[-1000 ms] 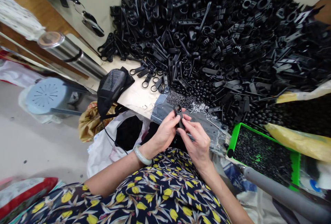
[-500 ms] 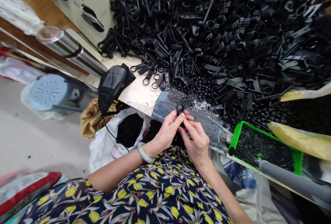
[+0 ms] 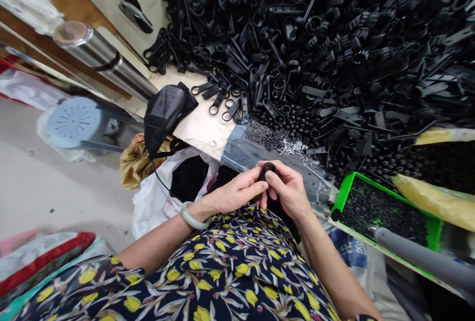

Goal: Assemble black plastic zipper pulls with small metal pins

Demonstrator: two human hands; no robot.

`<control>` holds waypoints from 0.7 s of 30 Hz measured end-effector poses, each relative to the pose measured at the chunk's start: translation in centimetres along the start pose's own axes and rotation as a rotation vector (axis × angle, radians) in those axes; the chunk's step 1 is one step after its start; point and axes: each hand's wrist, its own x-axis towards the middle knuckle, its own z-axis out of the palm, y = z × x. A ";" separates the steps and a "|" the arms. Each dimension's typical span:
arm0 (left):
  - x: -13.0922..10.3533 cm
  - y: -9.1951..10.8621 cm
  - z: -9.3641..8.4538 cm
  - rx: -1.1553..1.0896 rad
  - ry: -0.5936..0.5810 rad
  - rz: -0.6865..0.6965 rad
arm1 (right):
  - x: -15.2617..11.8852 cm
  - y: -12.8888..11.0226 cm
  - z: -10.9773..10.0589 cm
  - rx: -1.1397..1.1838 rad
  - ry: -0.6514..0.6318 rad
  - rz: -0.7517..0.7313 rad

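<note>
Between my hands is a black plastic part with a ring-shaped end, held close to my body at the table's front edge. My left hand, with a pale bangle on the wrist, closes its fingers on the part's left side. From the right, my right hand grips the same part, its thumb pressed on the ring. The part's lower portion is hidden by my fingers. Just beyond my hands lie small silver pins, tiny black pieces and black beads.
A large heap of black plastic parts covers the back of the table. At right are a green tray of small black pieces and a yellow plastic bag. A black mesh pouch and a steel flask stand left.
Both hands have drawn back slightly toward my body with the ringed part. The ring is turned, and my right fingers have come up around it. The view has shifted a little.
</note>
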 end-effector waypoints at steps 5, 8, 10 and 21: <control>-1.3 0.1 -0.2 0.243 0.077 -0.012 | -0.3 0.8 1.4 -0.215 0.110 -0.155; -1.3 -0.8 0.3 0.264 0.200 -0.018 | -0.1 1.3 1.7 -0.179 0.130 -0.134; -0.9 -1.2 0.4 0.122 0.231 0.019 | 0.2 1.4 1.6 -0.086 0.080 -0.105; -0.5 -0.4 0.4 -0.108 0.500 0.172 | 0.0 0.2 0.9 -0.526 0.133 -0.259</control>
